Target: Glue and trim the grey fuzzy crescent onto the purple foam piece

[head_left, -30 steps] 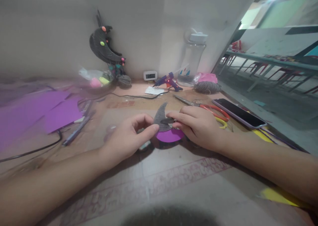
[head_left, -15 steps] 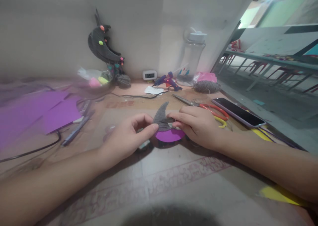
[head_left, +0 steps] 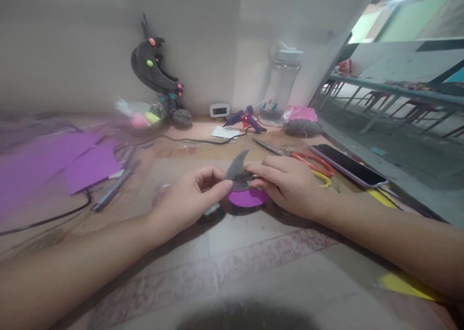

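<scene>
A small grey cone shaped like a curved hat (head_left: 237, 171) stands on a round purple paper disc (head_left: 248, 198) in the middle of the table. My left hand (head_left: 190, 198) pinches the cone's left base with thumb and forefinger. From the right, my right hand (head_left: 286, 180) grips the cone's other side, its fingers pressed together on a dark strip round the cone.
Red-handled scissors (head_left: 300, 158) and a phone (head_left: 348, 165) lie right of my right hand. A glue gun (head_left: 244, 118), clock (head_left: 219, 110), water jug (head_left: 281, 86), yarn ball (head_left: 301, 127) and a dark crescent ornament (head_left: 152, 69) line the wall. Purple sheets (head_left: 72, 163) and cables lie left.
The cone's tip has tilted slightly to the right between my fingers. Both hands stay in nearly the same place.
</scene>
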`<state>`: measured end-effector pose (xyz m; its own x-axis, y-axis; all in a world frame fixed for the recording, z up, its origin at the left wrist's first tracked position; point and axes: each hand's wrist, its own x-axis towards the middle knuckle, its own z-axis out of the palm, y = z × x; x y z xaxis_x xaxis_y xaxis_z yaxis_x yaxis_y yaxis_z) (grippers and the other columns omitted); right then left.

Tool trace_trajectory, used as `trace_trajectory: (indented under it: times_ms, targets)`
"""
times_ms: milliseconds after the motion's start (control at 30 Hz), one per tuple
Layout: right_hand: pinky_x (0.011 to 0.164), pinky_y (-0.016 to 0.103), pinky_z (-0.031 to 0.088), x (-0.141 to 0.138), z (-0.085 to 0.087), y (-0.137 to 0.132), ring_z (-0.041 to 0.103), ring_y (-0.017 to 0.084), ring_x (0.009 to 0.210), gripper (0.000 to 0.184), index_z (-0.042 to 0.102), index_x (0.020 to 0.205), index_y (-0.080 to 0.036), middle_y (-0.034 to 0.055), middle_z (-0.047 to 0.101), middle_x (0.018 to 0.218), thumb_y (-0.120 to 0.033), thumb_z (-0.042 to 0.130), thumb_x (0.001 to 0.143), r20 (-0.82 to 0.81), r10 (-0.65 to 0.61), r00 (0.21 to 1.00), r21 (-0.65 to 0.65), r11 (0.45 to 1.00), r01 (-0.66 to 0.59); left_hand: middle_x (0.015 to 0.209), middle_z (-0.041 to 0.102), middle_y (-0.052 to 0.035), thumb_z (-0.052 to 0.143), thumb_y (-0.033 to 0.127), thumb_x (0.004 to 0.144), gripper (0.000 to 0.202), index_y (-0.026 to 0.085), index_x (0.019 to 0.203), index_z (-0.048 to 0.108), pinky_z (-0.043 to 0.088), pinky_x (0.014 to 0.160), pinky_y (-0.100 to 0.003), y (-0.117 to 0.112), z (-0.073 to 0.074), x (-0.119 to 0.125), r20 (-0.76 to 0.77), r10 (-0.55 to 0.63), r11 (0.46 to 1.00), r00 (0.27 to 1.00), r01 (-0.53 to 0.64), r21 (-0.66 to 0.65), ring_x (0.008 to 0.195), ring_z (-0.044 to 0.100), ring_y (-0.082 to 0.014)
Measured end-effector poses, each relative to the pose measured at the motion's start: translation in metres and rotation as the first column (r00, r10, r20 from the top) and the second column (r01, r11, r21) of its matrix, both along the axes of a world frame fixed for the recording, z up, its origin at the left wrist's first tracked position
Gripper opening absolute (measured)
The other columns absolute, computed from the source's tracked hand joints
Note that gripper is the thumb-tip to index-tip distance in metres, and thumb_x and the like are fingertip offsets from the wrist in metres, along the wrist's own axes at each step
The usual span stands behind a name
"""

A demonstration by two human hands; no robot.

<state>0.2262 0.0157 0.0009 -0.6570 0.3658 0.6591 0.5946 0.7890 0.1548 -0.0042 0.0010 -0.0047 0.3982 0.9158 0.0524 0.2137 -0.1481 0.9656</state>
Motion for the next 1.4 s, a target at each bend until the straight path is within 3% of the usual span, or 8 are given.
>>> trace_trajectory:
  times_ms: [700, 833, 1000, 1100, 1200, 1267, 1333, 1400]
  targets:
    - [0.059, 0.024, 0.041, 0.001, 0.0, 0.001, 0.054, 0.013, 0.063, 0.031, 0.068, 0.104, -0.015, 0.0037, 0.063, 0.072, -0.033, 0.044, 0.099, -0.02, 0.018, 1.0, -0.083, 0.996, -0.019, 0.068, 0.068, 0.0013, 0.06, 0.038, 0.086, 0.02, 0.02, 0.078, 0.057, 0.048, 0.063, -0.026, -0.001, 0.001, 0.002, -0.014, 0.0, 1.0, 1.0, 0.0, -0.001, 0.067, 0.065, -0.0155]
    - [0.061, 0.025, 0.043, 0.002, 0.001, 0.0, 0.058, 0.014, 0.066, 0.034, 0.066, 0.107, -0.014, 0.0055, 0.065, 0.078, -0.036, 0.043, 0.099, -0.04, -0.001, 0.999, -0.148, 0.989, -0.005, 0.066, 0.066, 0.0016, 0.059, 0.039, 0.086, 0.021, 0.019, 0.077, 0.058, 0.046, 0.057, -0.024, 0.0, 0.001, 0.003, -0.041, 0.022, 1.0, 0.999, -0.022, -0.006, 0.062, 0.062, -0.0137]
    - [0.061, 0.027, 0.042, 0.003, 0.001, -0.005, 0.057, 0.015, 0.068, 0.038, 0.062, 0.111, -0.015, 0.0059, 0.064, 0.08, -0.044, 0.04, 0.099, -0.047, 0.038, 0.998, -0.123, 0.991, -0.043, 0.069, 0.066, 0.0018, 0.06, 0.038, 0.085, 0.021, 0.019, 0.078, 0.061, 0.043, 0.057, -0.022, 0.003, -0.001, 0.003, -0.056, 0.022, 0.999, 0.998, -0.021, 0.024, 0.061, 0.059, -0.0123]
    - [0.062, 0.027, 0.043, 0.002, -0.002, -0.007, 0.056, 0.016, 0.069, 0.049, 0.054, 0.124, -0.016, 0.0048, 0.063, 0.083, -0.053, 0.05, 0.092, -0.122, 0.039, 0.992, -0.21, 0.976, -0.064, 0.071, 0.065, 0.0012, 0.06, 0.038, 0.085, 0.021, 0.018, 0.079, 0.063, 0.042, 0.057, -0.022, 0.004, -0.003, 0.003, -0.067, 0.009, 0.999, 0.998, -0.006, 0.045, 0.062, 0.058, -0.0128]
    - [0.059, 0.026, 0.044, 0.0, -0.004, -0.005, 0.053, 0.014, 0.064, 0.065, 0.041, 0.138, -0.016, 0.0009, 0.058, 0.079, -0.051, 0.06, 0.087, -0.261, -0.065, 0.963, -0.37, 0.928, -0.037, 0.071, 0.064, 0.0012, 0.058, 0.038, 0.087, 0.021, 0.019, 0.081, 0.062, 0.042, 0.058, -0.022, 0.004, -0.004, 0.003, -0.059, -0.02, 1.0, 0.998, 0.021, 0.014, 0.064, 0.057, -0.0133]
    - [0.058, 0.025, 0.044, -0.003, -0.003, -0.002, 0.052, 0.013, 0.063, 0.052, 0.047, 0.132, -0.017, -0.0006, 0.057, 0.076, -0.041, 0.06, 0.088, -0.341, -0.146, 0.929, -0.455, 0.89, -0.027, 0.072, 0.063, 0.0011, 0.057, 0.038, 0.087, 0.021, 0.019, 0.081, 0.062, 0.042, 0.06, -0.023, 0.003, -0.003, 0.003, -0.068, -0.036, 0.999, 0.997, 0.036, 0.003, 0.065, 0.057, -0.0133]
    - [0.057, 0.024, 0.043, -0.006, -0.001, 0.0, 0.053, 0.012, 0.062, 0.026, 0.06, 0.107, -0.017, -0.0012, 0.057, 0.072, -0.035, 0.058, 0.088, -0.392, -0.212, 0.895, -0.531, 0.847, -0.031, 0.072, 0.064, 0.0009, 0.057, 0.039, 0.087, 0.022, 0.019, 0.082, 0.063, 0.042, 0.062, -0.023, 0.002, -0.002, 0.004, -0.088, -0.055, 0.998, 0.995, 0.056, 0.009, 0.067, 0.057, -0.0135]
    - [0.054, 0.023, 0.041, -0.009, 0.0, 0.002, 0.051, 0.011, 0.058, 0.018, 0.06, 0.082, -0.017, -0.0022, 0.054, 0.065, -0.034, 0.056, 0.088, -0.415, -0.272, 0.868, -0.616, 0.786, -0.048, 0.074, 0.064, 0.0005, 0.057, 0.039, 0.087, 0.022, 0.018, 0.082, 0.062, 0.042, 0.063, -0.023, 0.001, 0.0, 0.005, -0.103, -0.071, 0.997, 0.992, 0.073, 0.015, 0.068, 0.057, -0.0137]
